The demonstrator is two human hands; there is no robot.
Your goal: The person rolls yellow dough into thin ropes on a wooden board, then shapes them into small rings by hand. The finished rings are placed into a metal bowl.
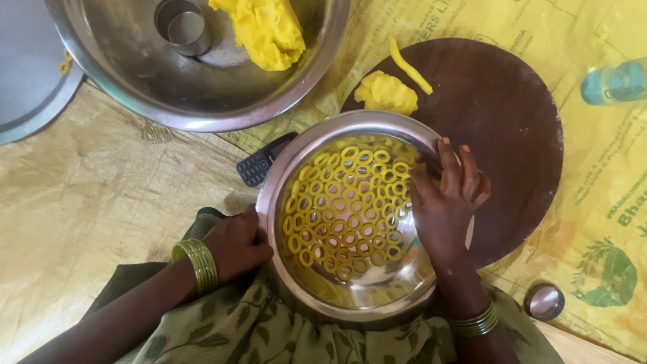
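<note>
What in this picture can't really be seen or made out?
Head view, the only one:
- Right hand fingertips: curled down among the dough rings, so it is unclear whether they pinch one.
- Phone: mostly under the plate rim.
- Bottle: cut by the right edge, blurred.
- Big bowl: cut by the top edge.
- Board: partly covered by the plate and hand.

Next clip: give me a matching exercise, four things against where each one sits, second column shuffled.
Things:
1. dough rings
2. big dough lump
3. phone
4. dough strip

Places:
A. on the round wooden board
B. in the plate between the left hand and right hand
C. in the large steel bowl
D. partly tucked under the plate's rim

Pairs: 1-B, 2-C, 3-D, 4-A
</note>
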